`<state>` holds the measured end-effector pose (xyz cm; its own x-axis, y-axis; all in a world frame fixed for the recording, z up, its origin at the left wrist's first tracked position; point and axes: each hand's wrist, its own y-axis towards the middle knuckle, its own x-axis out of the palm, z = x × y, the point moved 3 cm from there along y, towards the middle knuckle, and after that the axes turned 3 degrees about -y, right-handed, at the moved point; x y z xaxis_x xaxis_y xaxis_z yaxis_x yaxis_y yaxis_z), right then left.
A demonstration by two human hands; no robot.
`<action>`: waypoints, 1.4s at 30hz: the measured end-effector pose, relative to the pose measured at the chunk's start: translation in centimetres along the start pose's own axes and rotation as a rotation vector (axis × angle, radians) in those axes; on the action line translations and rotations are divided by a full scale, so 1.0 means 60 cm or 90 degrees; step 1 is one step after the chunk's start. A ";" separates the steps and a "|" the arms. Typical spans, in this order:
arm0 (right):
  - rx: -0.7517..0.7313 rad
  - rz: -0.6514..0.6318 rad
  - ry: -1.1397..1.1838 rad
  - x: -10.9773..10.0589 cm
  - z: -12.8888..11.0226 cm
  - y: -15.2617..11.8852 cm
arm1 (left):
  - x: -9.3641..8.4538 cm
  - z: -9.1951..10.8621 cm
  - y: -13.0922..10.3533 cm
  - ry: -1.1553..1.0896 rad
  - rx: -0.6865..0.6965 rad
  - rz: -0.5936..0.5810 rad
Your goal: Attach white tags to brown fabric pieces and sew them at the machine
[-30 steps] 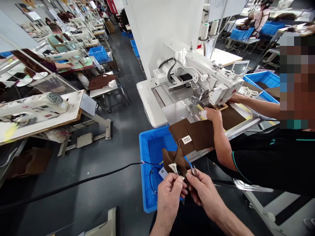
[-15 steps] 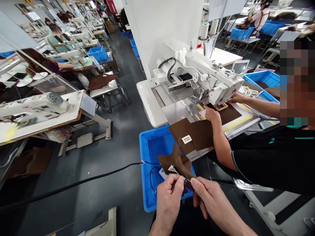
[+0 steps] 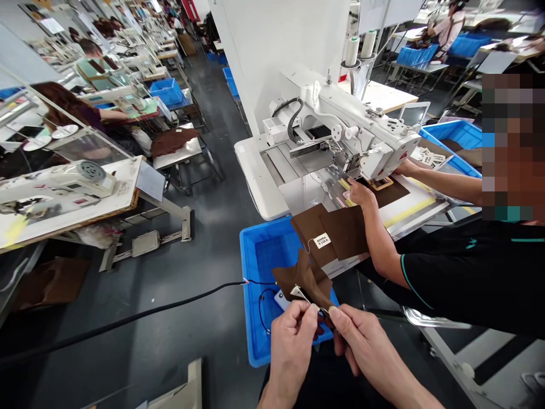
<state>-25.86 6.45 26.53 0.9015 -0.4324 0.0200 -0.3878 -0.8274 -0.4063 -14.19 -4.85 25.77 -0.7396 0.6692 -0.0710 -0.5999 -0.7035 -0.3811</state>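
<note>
**Both hands on the brown piece, and no finish yet**

Here it is, the brown piece (image 3: 298,278), folded loosely and held just above the blue bin (image 3: 264,247), with a small pale label (image 3: 297,292) showing at its near side. The left hand (image 3: 293,343) has thumb and finger pinched tight at its near edge; the right hand (image 3: 361,341) grips right beside it. Between the fingertips runs something thin and dark, too small to name!

How far along? The label is at the piece, but with both hands closed on it, this one looks unfinished, its detail work in hand and the laying down not yet done. Whether the label is fixed, I cannot tell.

Down in the bin, a pale device (image 3: 281,300) peeks out. Just beyond, flat brown panels (image 3: 344,233) lie on the worktable with a printed tag (image 3: 322,241), and a co-worker's hand (image 3: 361,193) works by the big white sewing machine (image 3: 353,119).
</note>
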 end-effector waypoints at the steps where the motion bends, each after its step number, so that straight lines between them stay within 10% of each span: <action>1: 0.000 0.001 -0.002 0.001 -0.002 0.001 | 0.000 0.000 0.000 0.001 0.000 0.001; 42: -0.108 -0.009 0.133 0.024 0.049 0.023 | 0.015 0.013 0.021 -0.075 -0.175 0.009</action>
<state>-24.54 5.73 23.30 0.8545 -0.4702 0.2207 -0.4175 -0.8745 -0.2468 -15.88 -5.31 25.93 -0.7876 0.6158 0.0238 -0.4959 -0.6103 -0.6177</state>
